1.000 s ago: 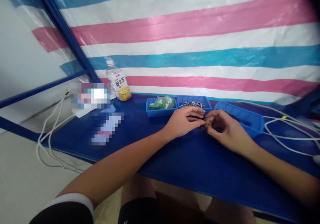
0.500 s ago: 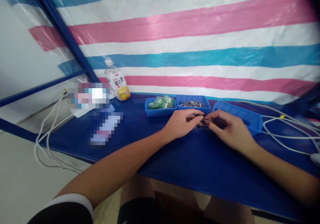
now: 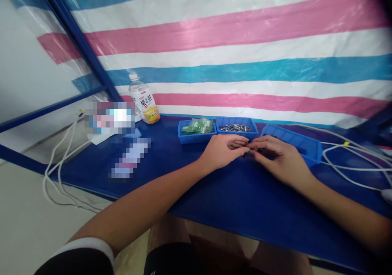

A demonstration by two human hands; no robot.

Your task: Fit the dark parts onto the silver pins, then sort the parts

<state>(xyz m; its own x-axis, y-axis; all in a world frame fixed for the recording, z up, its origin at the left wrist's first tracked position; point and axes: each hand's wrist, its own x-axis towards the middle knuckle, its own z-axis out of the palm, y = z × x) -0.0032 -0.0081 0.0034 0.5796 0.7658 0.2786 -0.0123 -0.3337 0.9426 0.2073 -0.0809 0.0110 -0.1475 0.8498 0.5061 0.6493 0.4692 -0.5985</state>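
blue bins (image 3: 197, 138), blue tabletop (image 3: 239, 203), pink-striped sheet (image 3: 226, 34)

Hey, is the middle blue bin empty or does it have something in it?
Not empty: a pile of slim metal pieces shows inside the middle blue bin. How deep it goes, I cannot tell.

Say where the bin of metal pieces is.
In the head view, the metal-piece bin stands right of centre, between the green-piece bin and another blue bin, beyond the left hand.

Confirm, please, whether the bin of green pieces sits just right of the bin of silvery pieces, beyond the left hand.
Not quite: in the head view, the bin of green pieces sits just left of the bin of silvery pieces, beyond the left hand.
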